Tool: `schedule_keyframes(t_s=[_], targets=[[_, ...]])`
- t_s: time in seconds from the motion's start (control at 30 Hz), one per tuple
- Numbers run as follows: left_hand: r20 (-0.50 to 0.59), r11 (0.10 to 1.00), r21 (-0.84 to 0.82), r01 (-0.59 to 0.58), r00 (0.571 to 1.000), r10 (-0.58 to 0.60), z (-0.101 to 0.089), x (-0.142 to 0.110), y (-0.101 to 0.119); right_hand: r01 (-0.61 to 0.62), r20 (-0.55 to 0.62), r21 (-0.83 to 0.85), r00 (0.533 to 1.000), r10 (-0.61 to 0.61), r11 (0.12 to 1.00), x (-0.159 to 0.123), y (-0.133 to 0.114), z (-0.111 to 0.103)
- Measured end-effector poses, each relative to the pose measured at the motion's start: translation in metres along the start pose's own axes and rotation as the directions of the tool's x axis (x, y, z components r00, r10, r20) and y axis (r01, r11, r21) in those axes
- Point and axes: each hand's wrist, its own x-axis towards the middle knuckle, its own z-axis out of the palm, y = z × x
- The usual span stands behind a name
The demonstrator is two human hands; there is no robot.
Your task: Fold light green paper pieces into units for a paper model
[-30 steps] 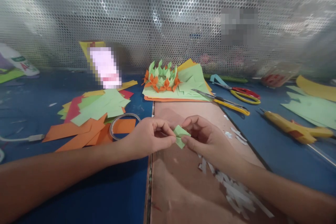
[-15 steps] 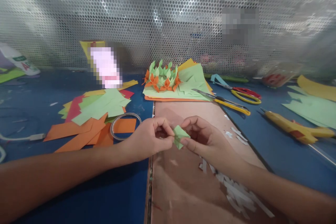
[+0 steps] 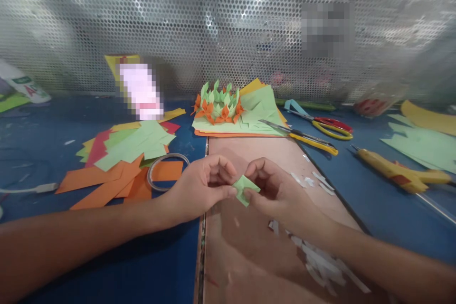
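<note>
Between my two hands is a small folded piece of light green paper (image 3: 245, 185), held above the brown board (image 3: 228, 247). My left hand (image 3: 206, 180) pinches its left edge between thumb and fingertips. On the other side, my right hand (image 3: 274, 187) grips it, the thumb pressed onto its face. Behind the hands, a ring of folded green and orange paper petals (image 3: 221, 107) stands on a stack of coloured sheets (image 3: 261, 104). A roll of tape (image 3: 153, 175) lies just left of my left hand, on orange paper strips (image 3: 103, 180).
To the right lie a box cutter (image 3: 306, 140), scissors (image 3: 331, 128) and a yellow glue gun (image 3: 399, 168). White paper scraps (image 3: 324, 263) are scattered near my right forearm. A pixelated bright screen (image 3: 140, 88) stands at the back left, with a white bottle (image 3: 26, 83) farther left. A perforated metal wall closes the back.
The green paper has turned a little and sits slightly lower. My left fingers have curled, and my right thumb has moved further onto the paper. The whole view has shifted slightly.
</note>
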Motion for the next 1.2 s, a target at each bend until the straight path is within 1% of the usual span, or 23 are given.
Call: schedule_keyframes(t_s=[0.13, 0.27, 0.4, 0.47, 0.53, 0.6, 0.67, 0.73, 0.77, 0.83, 0.97, 1.07, 1.13, 1.2], targets=[[0.025, 0.999, 0.034, 0.003, 1.000, -0.004, -0.0006, 0.0001, 0.0002, 0.003, -0.004, 0.011, 1.000, -0.003, 1.000, 0.0006, 0.0002, -0.0008], [0.082, 1.000, 0.011, 0.015, 0.997, -0.016, -0.0006, 0.0010, -0.0014, 0.008, -0.027, 0.025, 1.000, -0.007, 1.000, 0.0018, 0.0017, -0.0023], [0.074, 0.998, 0.012, 0.060, 0.995, -0.060, -0.0015, 0.0017, -0.0015, 0.000, 0.007, 0.030, 1.000, 0.000, 1.000, -0.0001, -0.0001, -0.0014], [0.079, 0.995, -0.031, 0.091, 0.993, -0.088, -0.0028, 0.0022, -0.0005, 0.025, 0.018, -0.011, 1.000, -0.025, 1.000, -0.0018, -0.0014, -0.0011], [0.076, 0.989, -0.068, 0.128, 0.990, -0.123, -0.0042, 0.0026, 0.0009, 0.103, 0.031, -0.092, 0.994, -0.100, 0.990, -0.0028, -0.0020, -0.0019], [0.066, 0.982, -0.099, 0.164, 0.985, -0.158, -0.0051, 0.0029, 0.0021, 0.239, 0.059, -0.217, 0.971, -0.232, 0.946, -0.0028, -0.0017, -0.0036], [0.056, 0.975, -0.129, 0.183, 0.983, -0.177, -0.0051, 0.0026, 0.0031, 0.400, 0.112, -0.387, 0.915, -0.389, 0.831, -0.0020, -0.0010, -0.0059], [0.050, 0.970, -0.148, 0.192, 0.981, -0.186, -0.0047, 0.0022, 0.0038, 0.470, 0.142, -0.521, 0.871, -0.470, 0.713, -0.0010, -0.0006, -0.0080], [0.053, 0.969, -0.152, 0.197, 0.980, -0.191, -0.0044, 0.0020, 0.0039, 0.482, 0.152, -0.561, 0.859, -0.488, 0.673, -0.0006, -0.0005, -0.0087], [0.062, 0.966, -0.165, 0.201, 0.979, -0.193, -0.0040, 0.0018, 0.0037, 0.485, 0.151, -0.602, 0.849, -0.506, 0.634, 0.0000, -0.0007, -0.0096], [0.069, 0.957, -0.208, 0.202, 0.979, -0.192, -0.0036, 0.0022, 0.0020, 0.489, 0.132, -0.620, 0.836, -0.532, 0.614, -0.0001, -0.0012, -0.0098], [0.074, 0.947, -0.235, 0.220, 0.975, -0.208, -0.0024, 0.0020, 0.0005, 0.519, 0.150, -0.636, 0.809, -0.568, 0.571, -0.0012, -0.0016, -0.0097], [0.064, 0.949, -0.218, 0.226, 0.974, -0.217, -0.0009, 0.0015, 0.0003, 0.540, 0.167, -0.642, 0.791, -0.588, 0.544, -0.0020, -0.0018, -0.0095], [0.039, 0.958, -0.176, 0.225, 0.974, -0.222, 0.0008, 0.0008, 0.0011, 0.552, 0.182, -0.642, 0.784, -0.594, 0.532, -0.0023, -0.0018, -0.0091]])
